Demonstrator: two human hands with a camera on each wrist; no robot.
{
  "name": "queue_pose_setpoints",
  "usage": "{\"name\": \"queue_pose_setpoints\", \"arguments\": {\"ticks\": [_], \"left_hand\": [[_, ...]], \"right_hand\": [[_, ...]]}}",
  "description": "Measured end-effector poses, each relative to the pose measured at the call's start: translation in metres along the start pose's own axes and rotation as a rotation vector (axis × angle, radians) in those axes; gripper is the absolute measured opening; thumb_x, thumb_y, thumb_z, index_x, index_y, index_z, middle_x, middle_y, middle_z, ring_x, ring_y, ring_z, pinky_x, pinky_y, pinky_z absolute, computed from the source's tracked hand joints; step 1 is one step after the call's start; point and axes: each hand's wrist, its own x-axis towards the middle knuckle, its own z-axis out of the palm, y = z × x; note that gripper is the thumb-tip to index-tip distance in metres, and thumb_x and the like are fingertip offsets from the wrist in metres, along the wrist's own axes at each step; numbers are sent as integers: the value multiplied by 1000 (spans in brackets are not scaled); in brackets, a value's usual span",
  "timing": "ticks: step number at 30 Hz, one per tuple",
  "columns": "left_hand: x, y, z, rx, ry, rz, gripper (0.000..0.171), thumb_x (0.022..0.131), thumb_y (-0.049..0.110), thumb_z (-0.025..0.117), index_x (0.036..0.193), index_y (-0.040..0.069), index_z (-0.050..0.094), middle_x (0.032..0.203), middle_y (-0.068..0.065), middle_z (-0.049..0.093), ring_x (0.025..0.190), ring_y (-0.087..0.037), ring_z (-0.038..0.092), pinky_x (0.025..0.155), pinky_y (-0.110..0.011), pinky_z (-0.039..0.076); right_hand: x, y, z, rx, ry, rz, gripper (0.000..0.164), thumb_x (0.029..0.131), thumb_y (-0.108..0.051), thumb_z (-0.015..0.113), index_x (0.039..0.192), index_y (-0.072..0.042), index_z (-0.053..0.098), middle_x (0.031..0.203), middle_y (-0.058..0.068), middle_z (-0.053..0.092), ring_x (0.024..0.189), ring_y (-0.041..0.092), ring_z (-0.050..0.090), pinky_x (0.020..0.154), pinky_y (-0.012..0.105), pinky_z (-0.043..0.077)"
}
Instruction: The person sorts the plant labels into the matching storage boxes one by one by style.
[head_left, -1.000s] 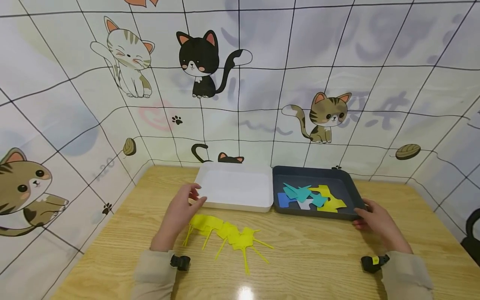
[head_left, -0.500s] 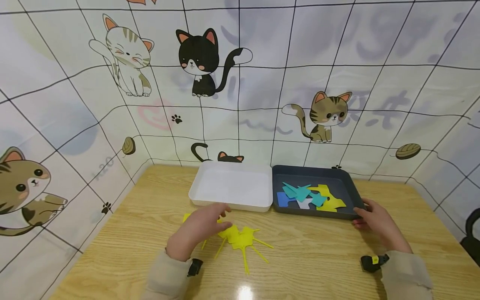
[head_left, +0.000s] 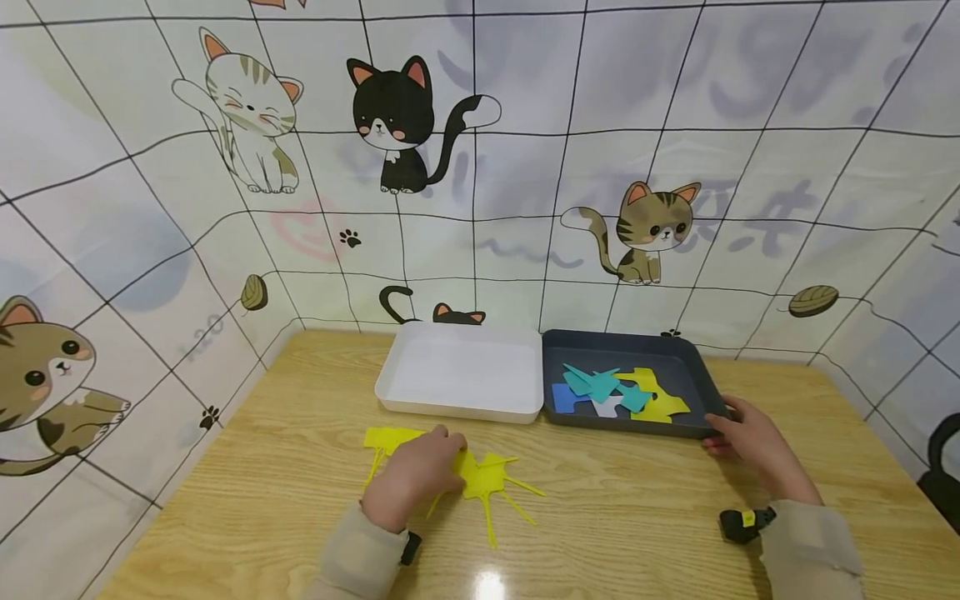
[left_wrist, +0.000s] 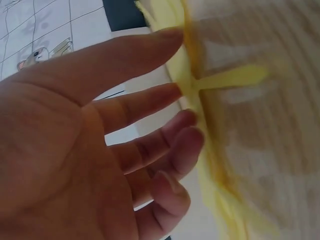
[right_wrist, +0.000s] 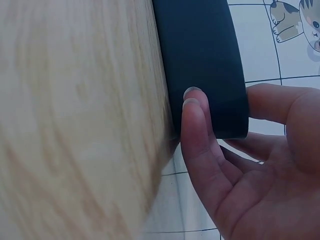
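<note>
My left hand [head_left: 422, 473] is over a row of flat yellow cut-out pieces with thin strips [head_left: 486, 477] on the table and hides part of it. In the left wrist view the thumb [left_wrist: 150, 47] and index finger [left_wrist: 145, 106] reach the edge of the yellow pieces [left_wrist: 202, 145], spread apart; the other fingers are loosely bent. My right hand [head_left: 753, 442] holds the near right corner of a dark tray [head_left: 693, 375]. Its thumb lies at the rim, and in the right wrist view fingers [right_wrist: 196, 125] press the outer wall.
Flat teal pieces [head_left: 596, 383], yellow pieces [head_left: 662, 407], a blue piece [head_left: 567, 398] and a whitish piece [head_left: 606, 406] lie in the dark tray. A white tray [head_left: 459, 367] adjoins it on the left. Behind both rises a cat-patterned wall covering [head_left: 517, 175].
From beside the white tray's left edge, my left hand has moved right and toward me, down to the yellow pieces. My right hand stays at the dark tray's corner.
</note>
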Motion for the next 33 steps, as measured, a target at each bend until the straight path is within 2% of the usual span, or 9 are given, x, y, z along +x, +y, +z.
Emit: {"name": "queue_pose_setpoints", "arguments": {"ticks": [11,17,21,24,28,33], "left_hand": [[8,-9,8,-122,39,44,39,73,18,72,107,10,54,97,-1,49,64,-13,45,57,-24,40],[14,-14,11,-204,38,49,28,80,23,70,94,14,48,83,3,48,66,-12,44,60,-25,38],[19,-17,12,-276,55,107,17,86,22,65,90,16,49,79,5,51,68,-11,46,62,-26,39],[22,-19,11,-336,78,132,10,88,21,62,92,17,53,83,6,54,74,-11,49,65,-27,41],[23,-23,10,-412,127,129,9,90,20,59,98,18,54,87,6,56,77,-12,51,67,-28,43],[27,-27,7,-532,204,99,8,91,21,58,96,19,52,83,2,54,72,-13,51,58,-26,43]], "right_hand": [[0,2,0,6,0,-17,71,99,-31,38,145,4,-4,139,38,19,79,18,64,71,31,55],[-1,3,-1,-3,-3,-21,73,98,-33,39,145,4,-4,139,39,18,80,18,64,70,31,54],[0,3,-1,-14,9,-11,72,98,-33,39,145,4,-2,139,38,21,80,18,64,70,30,54],[1,4,0,-22,21,-8,72,98,-33,40,145,3,0,138,36,24,79,18,64,69,29,54],[2,3,0,-9,30,-3,71,98,-33,41,146,3,1,136,35,26,78,18,64,68,29,54],[3,6,1,18,31,7,71,98,-33,41,146,1,1,136,35,27,78,18,64,68,29,54]]}}
